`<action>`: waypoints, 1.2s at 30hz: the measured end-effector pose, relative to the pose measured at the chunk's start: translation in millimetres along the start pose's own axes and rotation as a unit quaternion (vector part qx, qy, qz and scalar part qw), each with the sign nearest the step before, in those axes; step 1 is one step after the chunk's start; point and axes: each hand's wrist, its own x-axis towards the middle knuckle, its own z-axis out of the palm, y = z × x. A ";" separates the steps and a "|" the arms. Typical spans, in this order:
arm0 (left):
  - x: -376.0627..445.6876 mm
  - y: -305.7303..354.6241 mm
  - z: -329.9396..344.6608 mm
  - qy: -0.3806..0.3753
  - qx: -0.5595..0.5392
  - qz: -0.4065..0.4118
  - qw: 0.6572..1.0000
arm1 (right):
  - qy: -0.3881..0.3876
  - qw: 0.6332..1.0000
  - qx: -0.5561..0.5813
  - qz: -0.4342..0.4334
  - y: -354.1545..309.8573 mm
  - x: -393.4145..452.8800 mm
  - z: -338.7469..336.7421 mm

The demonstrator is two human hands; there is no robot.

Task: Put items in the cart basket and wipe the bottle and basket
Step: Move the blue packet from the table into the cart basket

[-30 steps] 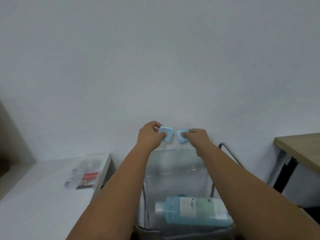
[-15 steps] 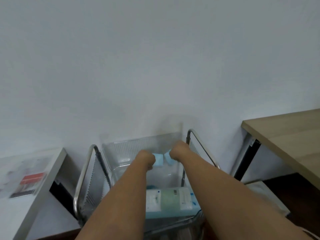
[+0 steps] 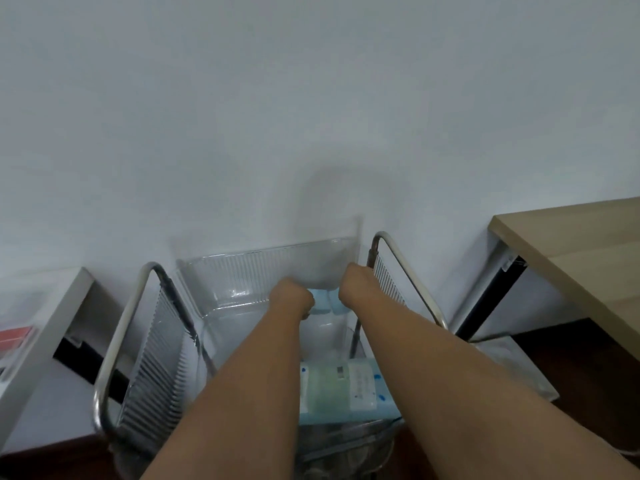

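Since a second ago we have lowered both hands into the clear basket (image 3: 263, 271). Nearest us the bottle (image 3: 341, 393) lies on its side; beyond, our left hand (image 3: 292, 297) and right hand (image 3: 355, 284) each pinch a blue cloth (image 3: 320, 302), close together.

A plain pale room corner with furniture at both sides.

A bare, pale grey-white wall (image 3: 311, 116) fills the upper part of the view, evenly and softly lit, with a faint shadow low at its middle. At the right, a light wooden tabletop (image 3: 585, 258) juts in from the edge, carried on a white frame with a dark leg (image 3: 485, 303) beneath it. At the left, a white table (image 3: 45, 327) shows its corner and edge, with a red and white printed sheet (image 3: 14, 337) lying on it at the frame's border. The floor (image 3: 581, 362) under the wooden table is dark brown.
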 end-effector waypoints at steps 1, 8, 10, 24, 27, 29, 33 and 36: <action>-3.1 -0.8 -1.1 0.004 0.009 0.010 1.000 | 0.011 1.000 0.001 -0.003 0.5 -0.9 1.3; -11.4 3.8 -1.5 0.004 0.023 0.011 1.000 | -0.007 0.999 -0.018 -0.033 0.6 -1.9 -0.5; -12.2 4.9 -1.5 0.005 0.024 0.004 1.000 | -0.018 0.998 -0.039 -0.037 0.7 -3.6 -2.5; -14.9 4.7 0.1 0.029 0.045 0.014 0.998 | -0.066 0.989 -0.115 -0.067 -1.7 -11.9 1.0; -11.6 3.7 2.3 0.037 0.040 0.018 0.998 | -0.057 0.988 -0.121 -0.076 -0.8 -8.4 3.9; -9.0 2.8 4.2 0.038 0.037 0.022 0.998 | -0.062 0.987 -0.128 -0.069 0.7 -4.5 5.5; -7.3 3.7 6.4 0.045 0.048 0.033 0.997 | -0.060 0.986 -0.141 -0.064 2.6 -4.3 6.5; -9.7 4.2 4.2 0.050 0.056 0.040 0.996 | -0.069 0.983 -0.153 -0.068 -0.1 -7.5 3.7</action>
